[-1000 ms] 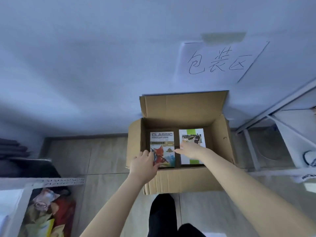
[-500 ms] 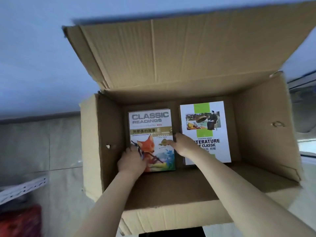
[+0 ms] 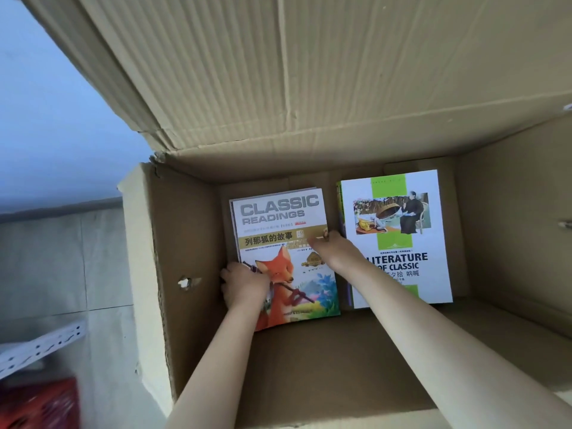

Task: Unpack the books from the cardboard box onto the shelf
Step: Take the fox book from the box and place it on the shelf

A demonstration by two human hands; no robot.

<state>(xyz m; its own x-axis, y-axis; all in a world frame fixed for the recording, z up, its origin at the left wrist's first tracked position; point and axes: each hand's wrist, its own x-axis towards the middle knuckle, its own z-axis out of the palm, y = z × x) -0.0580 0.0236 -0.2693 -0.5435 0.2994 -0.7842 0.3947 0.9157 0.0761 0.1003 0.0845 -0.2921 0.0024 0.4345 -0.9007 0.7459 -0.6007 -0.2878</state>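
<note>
Both hands have gone from the box [image 3: 185, 243] rim a second ago down to the fox book [image 3: 278, 218], so the first lift looks about ready; nothing is out yet. The left hand [image 3: 244, 284] curls round the book's left edge, near its front corner. The right hand [image 3: 335, 247] pinches the right edge, fingers tucked into the gap beside the white book [image 3: 399, 243]. The fox book lies flat, seemingly atop others, by the box's left wall, between the two hands; the white book lies flat beside it, toward the right wall.
</note>
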